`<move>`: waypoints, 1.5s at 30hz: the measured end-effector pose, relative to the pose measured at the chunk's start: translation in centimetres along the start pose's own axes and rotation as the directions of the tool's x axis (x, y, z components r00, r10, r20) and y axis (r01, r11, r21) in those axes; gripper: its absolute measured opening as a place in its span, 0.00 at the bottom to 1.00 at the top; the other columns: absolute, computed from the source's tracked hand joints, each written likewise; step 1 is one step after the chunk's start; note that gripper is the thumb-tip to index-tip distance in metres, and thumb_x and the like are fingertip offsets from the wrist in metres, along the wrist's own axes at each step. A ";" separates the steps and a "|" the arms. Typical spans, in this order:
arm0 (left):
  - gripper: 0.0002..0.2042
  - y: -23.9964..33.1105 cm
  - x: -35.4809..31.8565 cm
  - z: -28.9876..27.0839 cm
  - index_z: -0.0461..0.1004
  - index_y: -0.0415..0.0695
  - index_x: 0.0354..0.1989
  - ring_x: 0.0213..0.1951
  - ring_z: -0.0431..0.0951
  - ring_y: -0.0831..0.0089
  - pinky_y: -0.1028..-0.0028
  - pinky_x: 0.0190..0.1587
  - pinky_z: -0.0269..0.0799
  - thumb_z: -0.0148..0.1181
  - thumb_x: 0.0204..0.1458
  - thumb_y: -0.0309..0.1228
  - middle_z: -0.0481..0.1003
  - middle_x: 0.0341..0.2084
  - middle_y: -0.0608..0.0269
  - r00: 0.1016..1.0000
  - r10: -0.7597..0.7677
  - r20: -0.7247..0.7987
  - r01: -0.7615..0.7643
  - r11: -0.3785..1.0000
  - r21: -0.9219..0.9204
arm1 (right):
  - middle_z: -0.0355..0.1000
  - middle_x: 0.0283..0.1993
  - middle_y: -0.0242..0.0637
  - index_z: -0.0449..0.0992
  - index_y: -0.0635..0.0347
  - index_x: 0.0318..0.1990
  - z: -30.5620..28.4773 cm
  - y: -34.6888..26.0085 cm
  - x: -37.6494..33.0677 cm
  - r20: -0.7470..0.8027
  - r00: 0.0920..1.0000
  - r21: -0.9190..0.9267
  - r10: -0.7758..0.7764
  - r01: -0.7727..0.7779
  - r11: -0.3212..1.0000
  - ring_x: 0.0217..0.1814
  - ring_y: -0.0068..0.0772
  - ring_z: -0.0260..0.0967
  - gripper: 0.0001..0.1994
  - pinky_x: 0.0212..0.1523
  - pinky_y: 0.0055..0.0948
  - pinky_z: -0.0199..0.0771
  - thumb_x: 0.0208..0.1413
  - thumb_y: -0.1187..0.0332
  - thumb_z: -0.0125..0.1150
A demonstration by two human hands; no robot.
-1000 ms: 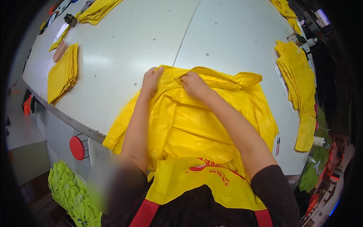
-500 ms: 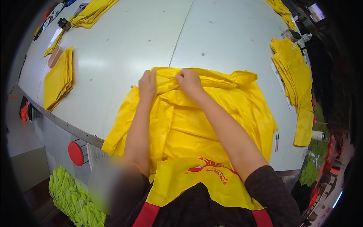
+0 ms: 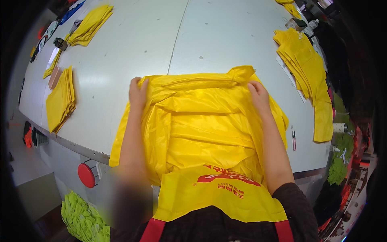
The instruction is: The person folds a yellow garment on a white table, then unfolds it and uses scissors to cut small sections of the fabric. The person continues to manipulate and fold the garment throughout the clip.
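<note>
A thin yellow garment (image 3: 205, 105) lies spread on the white table before me, with wrinkled folds in its middle. Its far edge is a folded band with a seam or slit running along it, pulled out nearly straight. My left hand (image 3: 138, 93) is closed on the left end of this band, thumb on top. At the other end my right hand (image 3: 259, 96) pinches the cloth, just below a bunched corner that sticks up. The fingertips of both hands are partly hidden by the fabric. My yellow apron (image 3: 221, 197) with red straps overlaps the near side.
The white table (image 3: 121, 52) carries stacks of yellow cloth pieces (image 3: 60, 101) on the left and more yellow pieces (image 3: 302, 68) on the right. Small scissors or snips (image 3: 294, 141) lie right of the garment. Below left are a red stool (image 3: 86, 175) and a green cloth heap (image 3: 84, 218).
My hands have moved apart, the left one leftward and the right one far to the right along the band. The far edge is now stretched straighter, and my view has shifted slightly.
</note>
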State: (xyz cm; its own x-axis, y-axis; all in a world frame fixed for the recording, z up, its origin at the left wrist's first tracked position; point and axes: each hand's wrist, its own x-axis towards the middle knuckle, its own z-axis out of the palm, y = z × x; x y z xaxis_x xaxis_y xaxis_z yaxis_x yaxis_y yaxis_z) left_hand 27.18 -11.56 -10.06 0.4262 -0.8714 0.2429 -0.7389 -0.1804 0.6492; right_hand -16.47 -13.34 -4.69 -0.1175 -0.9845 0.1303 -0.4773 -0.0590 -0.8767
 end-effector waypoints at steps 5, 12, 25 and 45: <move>0.27 -2.4 -1.8 -8.0 0.65 0.44 0.52 0.35 0.74 0.64 0.69 0.41 0.69 0.58 0.47 0.47 0.73 0.38 0.52 0.944 -0.236 0.231 0.187 0.959 0.214 | 0.72 0.42 0.45 0.73 0.66 0.41 -11.7 5.8 -4.4 -0.085 0.992 -0.481 -0.091 0.039 0.876 0.45 0.42 0.68 0.12 0.47 0.32 0.67 0.51 0.68 0.56; 0.21 -4.3 -5.4 -10.6 0.72 0.34 0.33 0.21 0.70 0.77 0.75 0.23 0.66 0.64 0.43 0.42 0.73 0.21 0.62 0.816 -0.385 0.432 0.406 0.913 0.045 | 0.63 0.53 0.55 0.65 0.67 0.53 -25.7 18.5 -11.6 -0.409 0.898 -0.813 0.162 -0.439 0.383 0.59 0.53 0.56 0.29 0.57 0.41 0.58 0.50 0.52 0.55; 0.07 -2.4 -10.2 -5.2 0.71 0.39 0.27 0.24 0.72 0.72 0.75 0.29 0.68 0.59 0.45 0.29 0.75 0.22 0.61 0.974 -0.197 -0.111 0.138 0.906 -0.400 | 0.70 0.31 0.40 0.71 0.63 0.36 -29.4 22.0 -16.2 -0.174 0.695 0.480 0.698 -0.558 0.676 0.30 0.29 0.67 0.09 0.21 0.23 0.66 0.55 0.68 0.48; 0.13 -0.1 -7.8 -3.0 0.76 0.38 0.31 0.31 0.74 0.70 0.75 0.37 0.68 0.59 0.48 0.37 0.77 0.27 0.58 0.861 -0.446 -0.242 0.281 0.816 -0.506 | 0.56 0.20 0.23 0.68 0.56 0.29 -1.7 -4.4 -8.4 0.242 0.895 0.177 0.374 -0.420 0.890 0.20 0.14 0.51 0.11 0.19 0.17 0.54 0.57 0.59 0.50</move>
State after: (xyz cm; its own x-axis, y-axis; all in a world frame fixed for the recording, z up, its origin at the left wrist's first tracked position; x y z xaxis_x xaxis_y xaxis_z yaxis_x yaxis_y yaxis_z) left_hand 25.52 -3.37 -9.83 0.8233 -0.5597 0.0940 -0.2194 -0.1611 0.9622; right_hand -14.82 -4.51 -1.12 -0.0731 -0.9433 -0.3238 -0.2212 0.3319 -0.9170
